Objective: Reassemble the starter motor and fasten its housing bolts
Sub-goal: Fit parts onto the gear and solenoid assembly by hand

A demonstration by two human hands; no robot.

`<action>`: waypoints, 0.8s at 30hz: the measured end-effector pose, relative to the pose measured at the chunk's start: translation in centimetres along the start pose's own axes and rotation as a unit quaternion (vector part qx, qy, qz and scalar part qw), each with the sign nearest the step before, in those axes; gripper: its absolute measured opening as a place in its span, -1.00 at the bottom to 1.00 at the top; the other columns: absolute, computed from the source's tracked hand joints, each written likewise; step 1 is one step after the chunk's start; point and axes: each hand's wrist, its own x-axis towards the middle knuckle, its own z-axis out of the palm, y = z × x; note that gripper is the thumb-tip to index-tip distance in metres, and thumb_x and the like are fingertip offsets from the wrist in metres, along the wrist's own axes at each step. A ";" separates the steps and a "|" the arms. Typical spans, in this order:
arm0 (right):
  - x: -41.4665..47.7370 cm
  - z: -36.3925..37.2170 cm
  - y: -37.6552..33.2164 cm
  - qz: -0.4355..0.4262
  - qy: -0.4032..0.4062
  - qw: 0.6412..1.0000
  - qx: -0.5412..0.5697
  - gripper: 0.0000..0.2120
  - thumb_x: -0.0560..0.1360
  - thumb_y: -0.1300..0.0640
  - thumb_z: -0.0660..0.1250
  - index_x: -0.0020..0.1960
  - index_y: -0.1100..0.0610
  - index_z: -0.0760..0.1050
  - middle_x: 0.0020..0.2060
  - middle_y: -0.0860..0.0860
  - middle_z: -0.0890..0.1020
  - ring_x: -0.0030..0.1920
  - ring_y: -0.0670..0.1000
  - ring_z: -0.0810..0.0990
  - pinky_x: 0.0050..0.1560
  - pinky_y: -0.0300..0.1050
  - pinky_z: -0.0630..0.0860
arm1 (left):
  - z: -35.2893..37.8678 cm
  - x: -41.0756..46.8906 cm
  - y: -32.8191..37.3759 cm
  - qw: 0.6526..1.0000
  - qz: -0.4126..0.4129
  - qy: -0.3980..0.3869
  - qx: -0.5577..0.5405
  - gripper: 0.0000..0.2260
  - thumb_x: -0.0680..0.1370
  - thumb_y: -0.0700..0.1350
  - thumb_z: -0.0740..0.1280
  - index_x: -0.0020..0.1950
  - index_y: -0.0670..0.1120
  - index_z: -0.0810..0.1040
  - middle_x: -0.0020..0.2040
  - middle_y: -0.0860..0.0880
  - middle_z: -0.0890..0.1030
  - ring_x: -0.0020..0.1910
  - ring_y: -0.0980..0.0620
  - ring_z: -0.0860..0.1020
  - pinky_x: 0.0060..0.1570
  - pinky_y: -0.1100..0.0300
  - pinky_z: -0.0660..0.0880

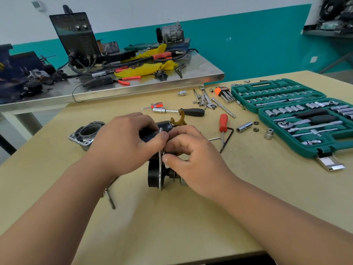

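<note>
Head view: the starter motor [153,175] lies mid-tabletop [172,222], seemingly half built. The left hand [122,144] curls round its dark upper cylinder and the right hand [194,161] pinches parts at its plate. The aluminium housing [87,133] sits apart to the left, so fitting and bolting likely remain.

Wall [248,35] beyond your hands [122,144]: white over teal. Steel desk [202,68] ahead-left. Tan desk [172,217] beneath. Shelf [324,33] far ahead-right.

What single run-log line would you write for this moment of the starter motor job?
left hand: grips starter motor | right hand: pinches its plate | aluminium housing: apart, on table left of motor
</note>
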 end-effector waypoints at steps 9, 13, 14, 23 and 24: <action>-0.3 0.1 0.7 -0.093 0.028 0.988 -0.116 -0.93 0.51 0.17 0.34 -0.05 0.17 0.55 0.07 -0.10 0.41 0.00 -0.15 0.47 0.00 -0.25 0.46 | 0.0 0.4 0.7 0.995 0.020 -0.030 0.088 -0.62 0.43 0.34 0.06 -0.14 0.13 0.52 -0.22 0.16 0.50 -0.23 0.20 0.46 -0.32 0.18 0.41; -0.4 0.1 0.7 -0.090 0.009 0.988 -0.127 -0.91 0.53 0.17 0.30 -0.04 0.19 0.53 0.09 -0.06 0.41 0.01 -0.10 0.47 0.03 -0.12 0.47 | 0.3 0.6 1.0 0.991 0.012 -0.032 0.126 -0.64 0.42 0.34 0.05 -0.18 0.14 0.50 -0.24 0.16 0.50 -0.25 0.19 0.45 -0.38 0.22 0.31; -0.4 0.2 0.7 -0.079 0.006 0.990 -0.114 -0.93 0.53 0.17 0.30 -0.04 0.17 0.53 0.09 -0.07 0.41 0.02 -0.12 0.46 0.05 -0.14 0.46 | 0.4 0.5 1.0 0.993 0.007 -0.027 0.116 -0.65 0.42 0.32 0.07 -0.18 0.14 0.52 -0.23 0.16 0.50 -0.24 0.17 0.46 -0.37 0.21 0.34; -0.5 0.7 0.6 -0.017 0.002 0.998 -0.058 -0.91 0.55 0.08 0.29 -0.06 0.02 0.57 0.04 -0.20 0.43 0.04 -0.23 0.45 -0.02 -0.43 0.39 | 0.4 -0.5 0.9 0.997 -0.005 0.025 0.075 -0.67 0.44 0.25 0.14 -0.19 0.08 0.57 -0.23 0.14 0.52 -0.25 0.12 0.49 -0.30 0.16 0.45; -0.5 0.7 0.6 -0.023 0.008 0.998 -0.050 -0.93 0.55 0.10 0.30 -0.09 0.01 0.55 0.03 -0.20 0.43 0.03 -0.24 0.46 -0.02 -0.43 0.40 | 0.4 -0.5 1.1 0.996 0.003 0.032 0.079 -0.65 0.41 0.26 0.12 -0.19 0.07 0.58 -0.23 0.13 0.53 -0.26 0.11 0.49 -0.32 0.16 0.46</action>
